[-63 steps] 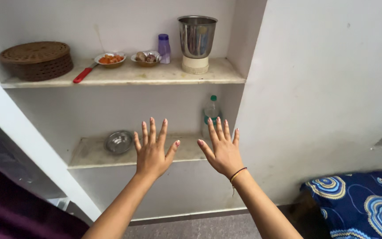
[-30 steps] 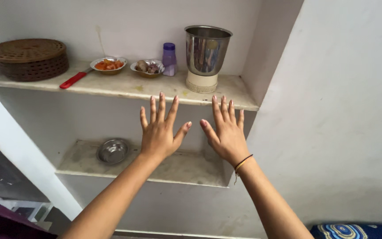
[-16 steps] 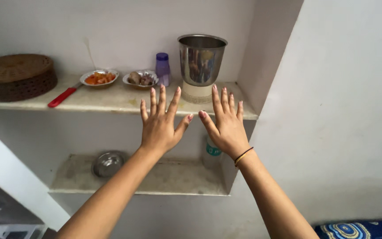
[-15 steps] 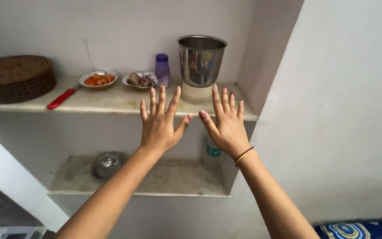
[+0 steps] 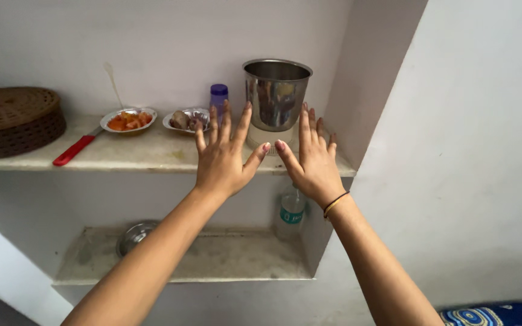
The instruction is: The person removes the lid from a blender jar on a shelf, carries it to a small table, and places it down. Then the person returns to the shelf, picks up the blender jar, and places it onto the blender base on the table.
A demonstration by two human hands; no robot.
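Both my hands are raised in front of a wall niche with two stone shelves, backs toward me, fingers spread, holding nothing. My left hand is in front of the upper shelf, below a small purple bottle. My right hand is just below and in front of a steel mixer jar on a white base. The thumbs nearly touch. A thin bangle sits on my right wrist.
On the upper shelf stand a brown woven basket, a red-handled tool, a plate of orange food and a second small plate. The lower shelf holds a steel bowl and a clear bottle. Blue patterned cloth lies bottom right.
The view has risen and moved closer to the shelves; my hands lifted from the lower shelf's level to the upper shelf's edge, still spread and empty.
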